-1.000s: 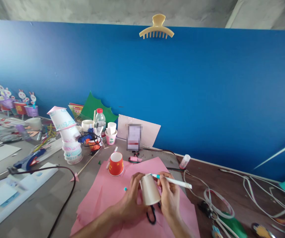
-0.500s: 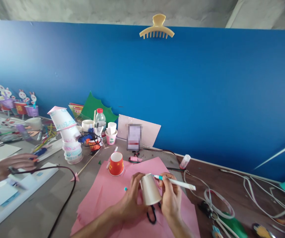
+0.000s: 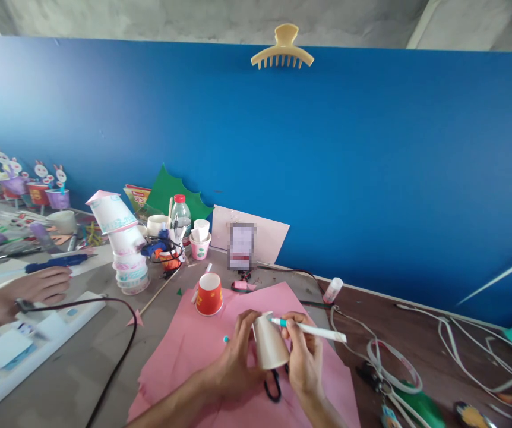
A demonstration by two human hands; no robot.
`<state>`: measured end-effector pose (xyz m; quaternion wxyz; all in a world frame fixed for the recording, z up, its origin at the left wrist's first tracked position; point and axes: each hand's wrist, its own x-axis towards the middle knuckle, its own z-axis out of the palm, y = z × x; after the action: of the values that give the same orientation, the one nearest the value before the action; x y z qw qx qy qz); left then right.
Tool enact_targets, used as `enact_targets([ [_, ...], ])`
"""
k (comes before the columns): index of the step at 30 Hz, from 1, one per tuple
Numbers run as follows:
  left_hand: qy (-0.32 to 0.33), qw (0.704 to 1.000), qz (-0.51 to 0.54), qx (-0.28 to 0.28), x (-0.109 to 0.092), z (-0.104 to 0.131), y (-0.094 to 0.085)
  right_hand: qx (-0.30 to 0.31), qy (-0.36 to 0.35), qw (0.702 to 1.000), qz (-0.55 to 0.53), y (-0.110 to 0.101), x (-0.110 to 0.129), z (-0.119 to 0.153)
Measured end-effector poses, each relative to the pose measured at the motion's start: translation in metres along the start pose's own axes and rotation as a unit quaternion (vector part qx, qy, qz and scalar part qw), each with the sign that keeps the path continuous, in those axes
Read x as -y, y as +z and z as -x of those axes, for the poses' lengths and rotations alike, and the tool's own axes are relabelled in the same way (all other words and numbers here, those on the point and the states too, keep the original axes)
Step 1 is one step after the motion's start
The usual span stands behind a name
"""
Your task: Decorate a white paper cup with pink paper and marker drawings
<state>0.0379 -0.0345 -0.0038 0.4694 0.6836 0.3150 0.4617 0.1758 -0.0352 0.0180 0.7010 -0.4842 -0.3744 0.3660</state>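
Note:
A plain off-white paper cup [image 3: 270, 345] is tilted over the pink paper [image 3: 185, 362], its wide rim towards me. My left hand [image 3: 238, 359] is wrapped round the cup's left side. In my right hand [image 3: 305, 356] is a white marker [image 3: 322, 331] with a teal end, whose tip is at the cup's upper part. Black scissor handles [image 3: 272, 389] show partly beneath the cup. A small teal cap [image 3: 226, 339] lies left of the cup. Further back on the paper stands a red cup [image 3: 209, 294], its mouth up.
At the left, another person's hand [image 3: 46, 288] is by a blue-handled tool [image 3: 60, 261], near a white power strip [image 3: 73, 312]. Stacked decorated cups [image 3: 126, 249] and a bottle [image 3: 180, 217] stand behind. White cords [image 3: 389, 362] lie at the right.
My right hand has shifted slightly left with the marker, bringing its tip over the cup. The other person's hand has moved, and the blue-handled tool now shows above it.

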Motion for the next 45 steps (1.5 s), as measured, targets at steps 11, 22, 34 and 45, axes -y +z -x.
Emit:
enact_targets([
  [11,-0.016,1.000,-0.008,-0.015,0.006,0.003,0.003,0.013,0.015,1.000,-0.003,0.001,0.003,0.000],
  [22,-0.017,0.999,-0.024,-0.018,0.009,0.001,0.000,-0.027,0.017,0.999,-0.026,-0.002,-0.005,-0.004],
  [34,-0.050,0.999,0.004,-0.004,0.010,0.002,0.001,-0.029,0.030,0.999,-0.013,0.001,0.003,-0.006],
  [45,-0.014,1.000,-0.011,-0.021,0.011,0.003,0.002,0.000,0.038,0.998,-0.053,-0.006,-0.011,-0.003],
])
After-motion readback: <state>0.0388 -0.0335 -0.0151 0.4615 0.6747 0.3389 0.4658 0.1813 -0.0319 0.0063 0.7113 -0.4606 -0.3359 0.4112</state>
